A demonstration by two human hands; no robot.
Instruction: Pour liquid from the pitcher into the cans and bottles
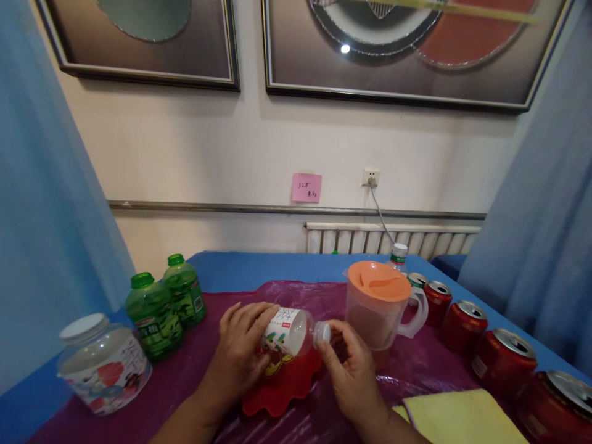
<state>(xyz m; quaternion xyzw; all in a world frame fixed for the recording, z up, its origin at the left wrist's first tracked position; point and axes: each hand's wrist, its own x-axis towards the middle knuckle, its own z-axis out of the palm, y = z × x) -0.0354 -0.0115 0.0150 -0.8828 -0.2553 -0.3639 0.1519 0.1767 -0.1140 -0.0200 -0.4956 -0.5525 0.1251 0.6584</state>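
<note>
Both hands (244, 339) (354, 369) curled on bottle (287, 331)

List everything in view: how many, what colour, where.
Held bottle: 1, clear, centre
Cap: 1, white, at bottle mouth
Tray: 1, red, below bottle
Jug: 1, orange-lidded, centre-right
Cans: 4, red, right
Rear can: 1, colour unclear, behind jug
Upright bottle: 1, clear, behind jug
Bottles: 2, green, left
Jar: 1, clear, far-left
Cloth: 1, yellow, front-right
Table: 1, blue, below
Sheet: 1, purple, table
Curtains: 2, blue, sides
Pictures: 2, multicoloured, wall
Note: 1, pink, wall
Socket: 1, white, wall
Cord: 1, pale, socket
Rail: 1, grey, wall
Radiator: 1, white, rear
Left hand: 1, bare, on bottle
Right hand: 1, bare, on cap
</note>
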